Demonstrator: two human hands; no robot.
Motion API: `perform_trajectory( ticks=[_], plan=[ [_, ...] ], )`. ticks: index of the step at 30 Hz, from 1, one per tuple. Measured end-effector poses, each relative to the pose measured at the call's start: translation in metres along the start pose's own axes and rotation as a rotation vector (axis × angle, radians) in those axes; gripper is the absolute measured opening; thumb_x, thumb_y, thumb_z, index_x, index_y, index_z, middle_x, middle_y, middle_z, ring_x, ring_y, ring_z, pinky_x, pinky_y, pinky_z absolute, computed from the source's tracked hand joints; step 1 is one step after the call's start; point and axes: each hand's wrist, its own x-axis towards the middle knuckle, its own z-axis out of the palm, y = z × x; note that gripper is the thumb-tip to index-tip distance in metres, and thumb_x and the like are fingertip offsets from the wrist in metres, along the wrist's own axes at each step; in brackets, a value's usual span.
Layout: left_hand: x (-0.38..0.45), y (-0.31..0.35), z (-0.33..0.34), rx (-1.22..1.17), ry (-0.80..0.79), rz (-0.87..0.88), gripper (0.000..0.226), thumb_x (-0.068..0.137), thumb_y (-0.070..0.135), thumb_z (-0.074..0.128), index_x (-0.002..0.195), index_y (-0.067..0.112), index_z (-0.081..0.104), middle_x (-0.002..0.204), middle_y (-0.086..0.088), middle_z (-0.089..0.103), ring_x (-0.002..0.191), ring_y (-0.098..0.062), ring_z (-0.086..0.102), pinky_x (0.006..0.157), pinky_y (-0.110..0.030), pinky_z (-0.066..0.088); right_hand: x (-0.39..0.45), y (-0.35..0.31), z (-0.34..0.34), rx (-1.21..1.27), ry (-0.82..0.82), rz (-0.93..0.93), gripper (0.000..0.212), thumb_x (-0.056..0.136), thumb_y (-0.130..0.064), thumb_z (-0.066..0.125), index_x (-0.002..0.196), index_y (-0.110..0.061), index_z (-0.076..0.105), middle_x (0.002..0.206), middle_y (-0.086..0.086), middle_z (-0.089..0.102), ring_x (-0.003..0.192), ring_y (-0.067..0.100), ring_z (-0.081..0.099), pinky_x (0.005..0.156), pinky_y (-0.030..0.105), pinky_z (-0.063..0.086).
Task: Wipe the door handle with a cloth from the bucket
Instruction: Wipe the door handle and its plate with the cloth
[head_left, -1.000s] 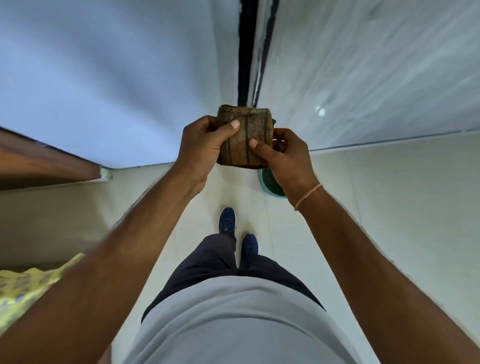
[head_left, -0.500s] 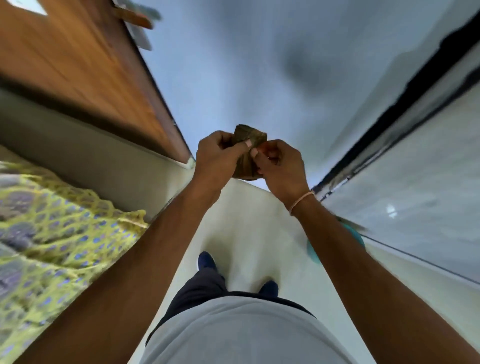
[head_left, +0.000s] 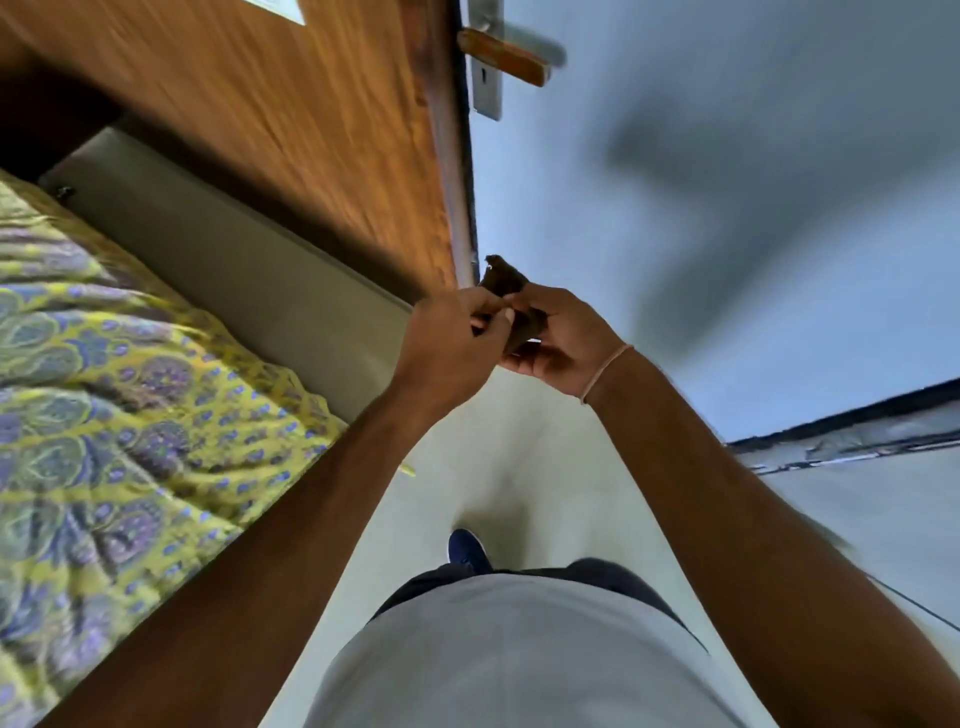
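Note:
A folded brown cloth (head_left: 503, 283) sits between both hands in front of me, mostly hidden by the fingers. My left hand (head_left: 449, 345) pinches its near side and my right hand (head_left: 563, 338), with a thin band on the wrist, cups it from below. The door handle (head_left: 511, 57), a wooden lever on a silver plate (head_left: 485, 88), sticks out from the edge of the brown wooden door (head_left: 291, 119) at the top, well above the hands. The bucket is out of view.
A bed with a yellow and purple patterned cover (head_left: 114, 415) fills the left side. Pale floor tiles (head_left: 524, 457) run ahead past my blue shoe (head_left: 467, 551). A light blue wall (head_left: 727, 208) stands to the right of the door.
The view has swung left and up, so the door and its handle now show and the bucket has left the frame. Both hands have folded the cloth smaller.

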Motion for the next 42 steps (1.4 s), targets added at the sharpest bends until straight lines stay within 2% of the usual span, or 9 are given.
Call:
perform_trajectory(
  ticks=[7, 12, 15, 18, 22, 26, 29, 35, 42],
  plan=[
    [0.069, -0.04, -0.044, -0.045, 0.238, -0.182, 0.029, 0.098, 0.029, 0.075, 0.123, 0.016, 0.069, 0.115, 0.001, 0.071, 0.093, -0.007, 0.065, 0.06, -0.002, 0.041, 0.053, -0.018, 0.04, 0.238, -0.048, -0.035, 0.037, 0.099, -0.004, 0.048, 0.134, 0.0, 0.06, 0.137, 0.024, 0.068, 0.134, 0.047, 0.06, 0.102, 0.055, 0.059],
    [0.133, -0.058, -0.045, -0.462, -0.021, -0.473, 0.008, 0.105, 0.03, 0.062, 0.107, 0.025, 0.069, 0.119, -0.006, 0.075, 0.113, -0.023, 0.072, 0.102, -0.046, 0.062, 0.092, -0.048, 0.052, 0.067, -0.017, -0.148, 0.053, 0.089, -0.007, 0.069, 0.138, 0.008, 0.056, 0.14, 0.033, 0.062, 0.13, 0.052, 0.062, 0.111, 0.061, 0.05],
    [0.17, -0.063, -0.047, -0.505, -0.015, -0.478, 0.016, 0.103, 0.015, 0.059, 0.104, 0.019, 0.074, 0.108, -0.006, 0.078, 0.104, -0.021, 0.074, 0.086, -0.033, 0.062, 0.125, -0.061, 0.07, -0.186, 0.088, -0.228, 0.077, 0.06, -0.031, 0.1, 0.125, -0.001, 0.072, 0.12, 0.027, 0.075, 0.114, 0.046, 0.073, 0.104, 0.063, 0.056],
    [0.204, -0.064, -0.059, -0.549, 0.044, -0.497, 0.013, 0.1, 0.01, 0.064, 0.105, 0.015, 0.075, 0.098, -0.003, 0.077, 0.091, -0.015, 0.073, 0.071, -0.021, 0.056, 0.158, -0.076, 0.082, -0.216, 0.153, -0.275, 0.073, 0.052, -0.045, 0.102, 0.111, -0.009, 0.079, 0.11, 0.018, 0.08, 0.108, 0.04, 0.076, 0.101, 0.06, 0.059],
    [0.245, -0.062, -0.084, -0.641, 0.097, -0.469, 0.009, 0.098, 0.009, 0.07, 0.104, 0.011, 0.076, 0.101, -0.008, 0.079, 0.092, -0.017, 0.075, 0.076, -0.024, 0.06, 0.179, -0.111, 0.1, -0.096, 0.055, -0.232, 0.051, 0.081, -0.021, 0.089, 0.127, -0.003, 0.073, 0.119, 0.023, 0.077, 0.113, 0.041, 0.074, 0.105, 0.062, 0.055],
    [0.273, -0.051, -0.098, -0.667, 0.102, -0.405, 0.008, 0.096, 0.006, 0.073, 0.094, 0.014, 0.074, 0.087, -0.001, 0.077, 0.08, -0.008, 0.075, 0.066, -0.018, 0.06, 0.191, -0.128, 0.106, 0.061, -0.025, -0.183, 0.067, 0.075, -0.022, 0.087, 0.135, -0.001, 0.067, 0.132, 0.029, 0.07, 0.124, 0.047, 0.067, 0.111, 0.064, 0.05],
    [0.291, -0.046, -0.103, -0.676, 0.044, -0.356, 0.01, 0.097, 0.005, 0.073, 0.092, 0.013, 0.074, 0.081, 0.002, 0.076, 0.075, -0.002, 0.074, 0.064, -0.017, 0.058, 0.197, -0.136, 0.104, 0.114, -0.005, -0.186, 0.056, 0.084, -0.014, 0.077, 0.136, -0.001, 0.067, 0.134, 0.028, 0.069, 0.126, 0.047, 0.067, 0.112, 0.064, 0.049],
    [0.327, -0.051, -0.107, -0.661, -0.094, -0.278, 0.001, 0.099, 0.015, 0.074, 0.099, 0.015, 0.076, 0.095, 0.0, 0.079, 0.094, -0.012, 0.076, 0.078, -0.024, 0.062, 0.201, -0.142, 0.113, 0.249, -0.003, -0.225, 0.043, 0.097, -0.007, 0.065, 0.14, -0.004, 0.064, 0.136, 0.021, 0.071, 0.126, 0.042, 0.068, 0.11, 0.054, 0.054],
    [0.359, -0.058, -0.11, -0.587, -0.239, -0.251, 0.016, 0.102, 0.017, 0.071, 0.113, 0.006, 0.075, 0.102, -0.001, 0.079, 0.088, -0.002, 0.074, 0.07, -0.011, 0.056, 0.209, -0.145, 0.138, 0.168, 0.386, -0.389, 0.028, 0.095, -0.008, 0.074, 0.122, -0.003, 0.074, 0.119, 0.017, 0.079, 0.114, 0.037, 0.075, 0.109, 0.059, 0.054]
  ],
)
